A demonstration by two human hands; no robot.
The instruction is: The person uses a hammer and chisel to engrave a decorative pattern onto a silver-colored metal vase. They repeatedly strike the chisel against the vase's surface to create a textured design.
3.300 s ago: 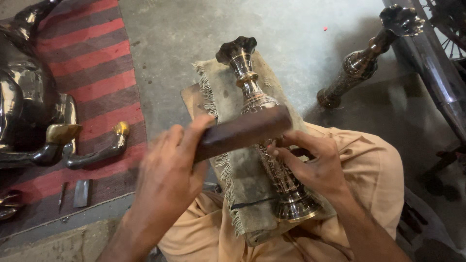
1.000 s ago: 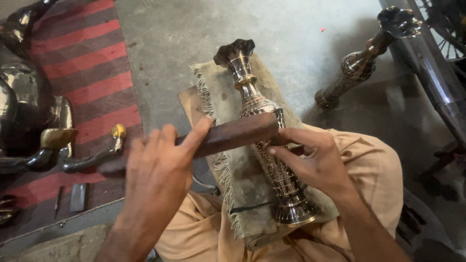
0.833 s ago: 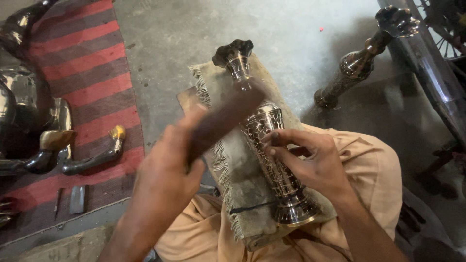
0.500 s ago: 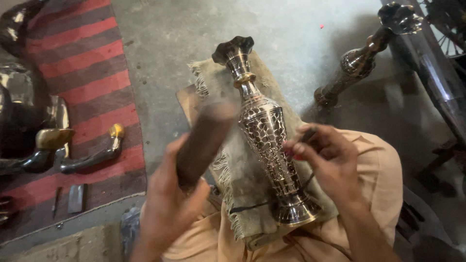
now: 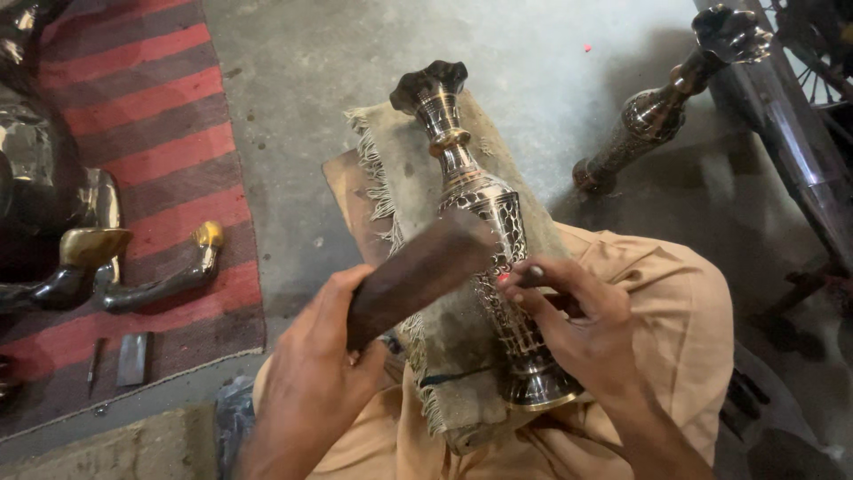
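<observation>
Head view: left hand (image 5: 324, 356) grip clamped around a dark wooden block (image 5: 418, 276), block angled up-right, its far end blurred and over the body of an engraved metal vase (image 5: 484, 240). Vase lies on a frayed burlap cloth (image 5: 400, 169) across the person's lap, flared mouth pointing away, base near the knees. Right hand (image 5: 582, 324) rests against the vase's lower body, fingers pinched together on a small thin tool (image 5: 533, 277) touching the engraved surface; tool type not clear. Second similar vase (image 5: 657, 111) lies on the concrete floor (image 5: 293, 107) upper right, well apart. Red striped rug (image 5: 169, 116) on the left carries dark polished metal figures (image 5: 53, 222) with brass-coloured tips.
</observation>
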